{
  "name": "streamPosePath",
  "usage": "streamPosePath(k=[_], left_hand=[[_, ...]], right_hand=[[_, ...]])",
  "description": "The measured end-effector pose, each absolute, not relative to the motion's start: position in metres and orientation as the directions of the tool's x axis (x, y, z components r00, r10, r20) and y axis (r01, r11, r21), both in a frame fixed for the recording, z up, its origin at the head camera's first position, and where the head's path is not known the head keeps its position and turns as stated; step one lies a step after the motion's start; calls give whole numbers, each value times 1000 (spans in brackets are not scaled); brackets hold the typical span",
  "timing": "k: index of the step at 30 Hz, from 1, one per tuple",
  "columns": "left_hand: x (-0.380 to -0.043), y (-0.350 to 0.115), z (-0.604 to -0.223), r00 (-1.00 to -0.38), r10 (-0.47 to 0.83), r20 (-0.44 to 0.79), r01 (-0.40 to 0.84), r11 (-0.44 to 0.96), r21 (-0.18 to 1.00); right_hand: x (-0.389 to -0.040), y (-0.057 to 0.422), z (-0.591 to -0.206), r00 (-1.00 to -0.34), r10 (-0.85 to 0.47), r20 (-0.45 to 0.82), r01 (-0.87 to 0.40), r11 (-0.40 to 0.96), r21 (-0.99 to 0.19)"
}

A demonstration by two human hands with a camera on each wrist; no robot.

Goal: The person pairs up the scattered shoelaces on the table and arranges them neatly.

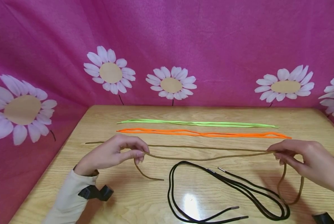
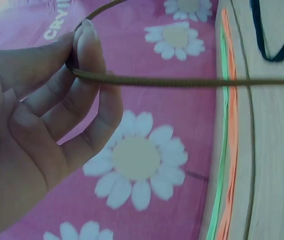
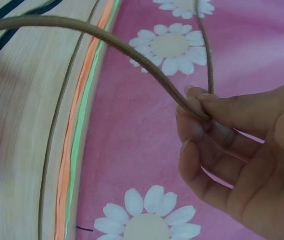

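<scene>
A thin brown shoelace is stretched between both hands, sagging slightly over the table. My left hand pinches it between thumb and fingertips, and a short tail drops from there toward the tabletop. On the other side my right hand pinches the same lace, with a loop hanging below the fingers. Both wrist views show the lace bending at the fingertips, the left hand and the right hand each with thumb against fingers. Behind it, a second brown shoelace lies straight across the table, partly hidden by the hands.
Farther back, an orange shoelace and a bright green shoelace lie folded lengthwise, side by side. Black shoelaces with metal-look tips lie looped nearer the front. A pink daisy-print cloth hangs behind the wooden table.
</scene>
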State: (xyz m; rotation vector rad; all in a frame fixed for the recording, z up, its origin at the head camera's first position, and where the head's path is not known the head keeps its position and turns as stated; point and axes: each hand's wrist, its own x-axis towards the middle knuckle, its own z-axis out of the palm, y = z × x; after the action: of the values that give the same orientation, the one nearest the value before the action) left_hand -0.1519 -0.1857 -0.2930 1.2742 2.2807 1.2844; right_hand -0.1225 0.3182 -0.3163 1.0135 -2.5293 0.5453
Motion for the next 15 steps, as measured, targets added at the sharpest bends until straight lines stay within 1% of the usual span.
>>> streamPosePath(k=[5, 11, 13, 15], left_hand=[[-159, -202, -289, -684, 702, 200, 552, 318, 771], [-168, -229, -293, -746, 624, 233, 547, 374, 749], [-170, -240, -297, -763, 605, 228, 542, 405, 737], [-172, -250, -300, -779, 591, 209, 524, 430, 735]], right_hand=[[-126, 327, -321, -690, -553, 467, -692, 693, -201], [-128, 347, -329, -730, -518, 446, -636, 754, -164], [-128, 359, -331, -750, -493, 441, -608, 776, -168], [-131, 375, -334, -762, -468, 447, -598, 773, -210]])
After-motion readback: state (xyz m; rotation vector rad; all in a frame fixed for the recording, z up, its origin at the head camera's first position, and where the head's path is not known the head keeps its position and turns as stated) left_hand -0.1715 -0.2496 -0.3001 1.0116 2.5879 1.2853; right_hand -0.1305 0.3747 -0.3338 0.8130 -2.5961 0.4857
